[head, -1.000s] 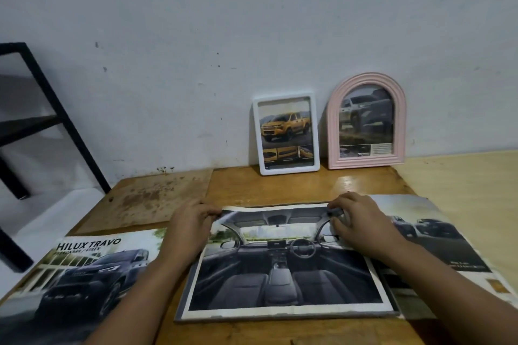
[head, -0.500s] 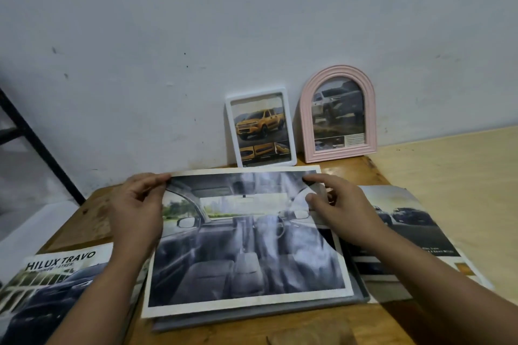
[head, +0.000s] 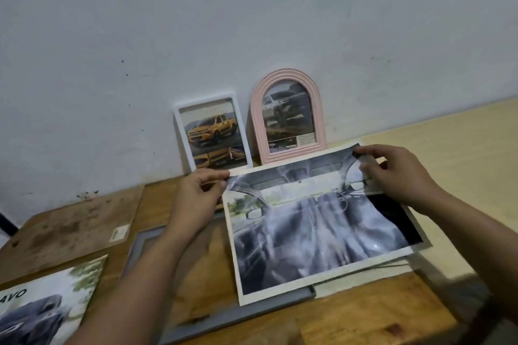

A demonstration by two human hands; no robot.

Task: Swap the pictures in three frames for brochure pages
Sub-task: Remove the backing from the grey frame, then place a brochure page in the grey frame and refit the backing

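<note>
Left hand point(head: 196, 199) pinching the top left corner of the car-interior page point(head: 316, 232) between thumb and fingers point(head: 217, 175); right hand point(head: 398, 176) pinching the top right corner likewise. Page lifted at its far edge, slanting down toward the near side, its print smeared by motion blur. Beneath it, partly covered, a grey frame point(head: 224, 319) lying flat, only its left and near rails showing. Under the page's right side, more paper point(head: 361, 280), mostly hidden. Near left, a brochure cover point(head: 47, 305) with a dark car, cut off by the picture edge, lettering reduced to "AVO". Further back, leaning on the wall: a white frame point(head: 179, 126) holding a yellow pickup picture, and just beside it an arched pink frame point(head: 256, 109) holding a pale car picture, small print unreadable. All on a worn wooden table point(head: 364, 325), with a stained board point(head: 70, 227) at the left rear and a lighter wooden surface point(head: 462, 148) at the right. Behind, a scuffed white wall point(head: 252, 22).
</note>
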